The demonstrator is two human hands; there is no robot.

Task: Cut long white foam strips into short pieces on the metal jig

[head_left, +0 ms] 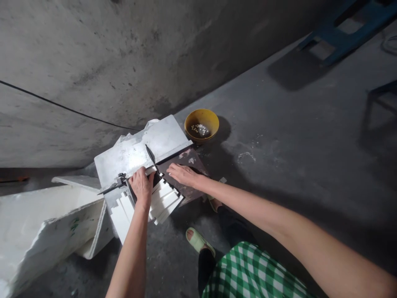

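A metal-topped saw table (163, 124) stands by the wall, with a dark round blade (150, 153) rising through its top. My left hand (142, 185) is closed on a white strip (151, 170) at a dark guide, close to the blade's near side. My right hand (181, 174) reaches over the brown board (192, 167) right of the blade. Its fingers are drawn together, and what they hold, if anything, is too small to name. Several white strips (166, 200) lie fanned out between and below my hands. More white strips (124, 211) lie left of my left wrist.
Beyond the table's right corner, a yellow bowl (201, 124) holds small white pieces. A large white container (62, 215) with broken edges stands at left. A blue stool (344, 31) is at the upper right. White crumbs (247, 155) lie on the floor, and a black cable (68, 108) crosses the wall.
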